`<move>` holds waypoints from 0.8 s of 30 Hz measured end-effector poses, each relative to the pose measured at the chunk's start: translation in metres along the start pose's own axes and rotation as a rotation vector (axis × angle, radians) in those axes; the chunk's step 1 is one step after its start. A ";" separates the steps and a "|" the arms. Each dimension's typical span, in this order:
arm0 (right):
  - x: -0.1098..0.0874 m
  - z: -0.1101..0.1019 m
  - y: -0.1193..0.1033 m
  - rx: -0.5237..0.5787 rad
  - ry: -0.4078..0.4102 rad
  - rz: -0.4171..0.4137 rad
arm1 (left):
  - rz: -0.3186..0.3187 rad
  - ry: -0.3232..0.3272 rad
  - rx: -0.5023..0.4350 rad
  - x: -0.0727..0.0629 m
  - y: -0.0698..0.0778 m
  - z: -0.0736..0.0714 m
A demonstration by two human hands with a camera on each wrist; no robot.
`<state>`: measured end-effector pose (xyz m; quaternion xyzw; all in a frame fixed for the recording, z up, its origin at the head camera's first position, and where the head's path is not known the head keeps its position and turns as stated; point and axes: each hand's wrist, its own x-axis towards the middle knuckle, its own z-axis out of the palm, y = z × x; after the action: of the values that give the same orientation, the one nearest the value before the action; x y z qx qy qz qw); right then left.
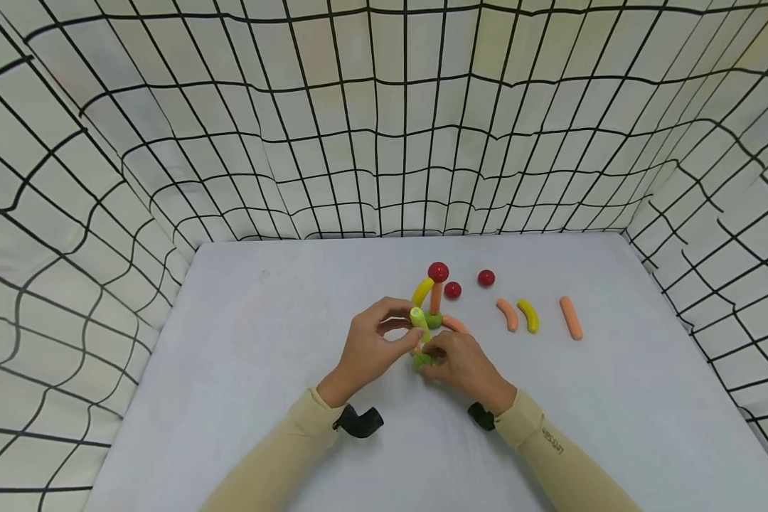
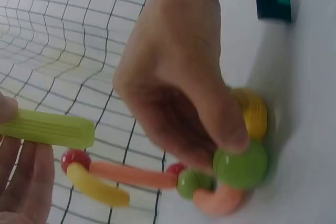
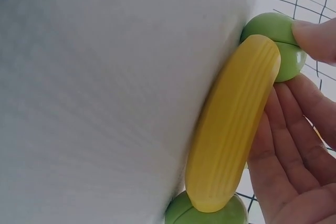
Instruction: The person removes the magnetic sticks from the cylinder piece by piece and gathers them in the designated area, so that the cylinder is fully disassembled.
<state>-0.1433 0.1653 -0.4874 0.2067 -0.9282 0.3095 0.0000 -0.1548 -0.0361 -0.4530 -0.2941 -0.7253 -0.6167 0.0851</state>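
My left hand pinches a lime-green stick and holds it raised, its end tilted up. Beside it, my right hand grips a green ball between thumb and fingers, low over the table. A yellow curved stick runs from this ball to another green ball. In the head view a green ball carries an upright orange stick topped by a red ball. A yellow curved stick leans up toward that red ball. An orange curved stick shows beyond my right hand.
Two loose red balls, one nearer and one farther, lie behind. To the right lie an orange curved stick, a yellow curved stick and a straight orange stick. Black netting surrounds the white table.
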 end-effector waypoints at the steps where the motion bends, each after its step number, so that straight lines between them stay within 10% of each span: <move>1: 0.000 0.000 0.000 0.000 -0.003 0.009 | -0.029 0.001 0.013 0.000 -0.001 -0.005; 11: -0.002 0.000 0.000 0.028 0.000 0.032 | -0.416 0.019 0.201 -0.009 -0.028 -0.060; 24: -0.004 0.000 0.000 0.018 0.000 0.038 | -0.647 -0.065 0.514 -0.031 -0.046 -0.116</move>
<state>-0.1395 0.1666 -0.4876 0.1892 -0.9290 0.3179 -0.0075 -0.1819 -0.1581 -0.4804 -0.0392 -0.9129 -0.4010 -0.0654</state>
